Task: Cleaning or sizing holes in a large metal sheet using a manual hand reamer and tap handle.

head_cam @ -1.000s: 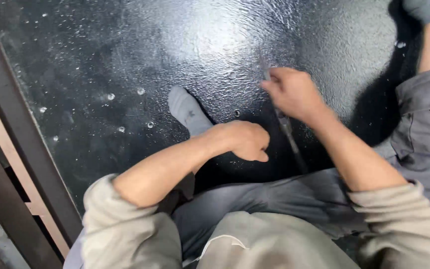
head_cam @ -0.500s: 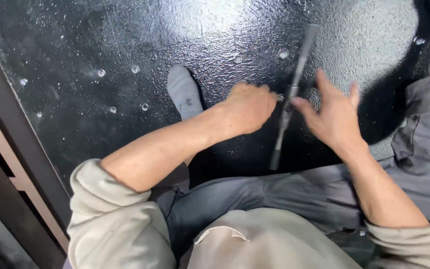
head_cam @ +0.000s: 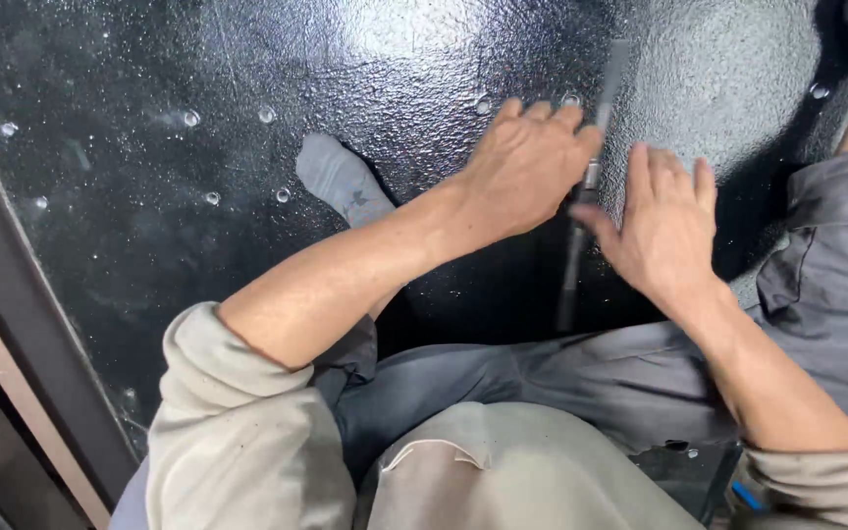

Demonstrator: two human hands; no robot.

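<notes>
Rod (head_cam: pixel 591 186), long, dark, metal, lies on the wet black floor (head_cam: pixel 247 79), running from 12 to 6 o'clock between both hands. I see the left hand (head_cam: pixel 527 172) at its 9 o'clock side, fingers spread flat, fingertips touching the rod. Right hand (head_cam: pixel 660 226) sits at 3 o'clock, also spread, thumb against the rod. Neither grips. Grey sock (head_cam: pixel 341 182) rests at 9 o'clock of the left hand, near it.

Both hands have closed in on the rod (head_cam: pixel 589 186).
</notes>
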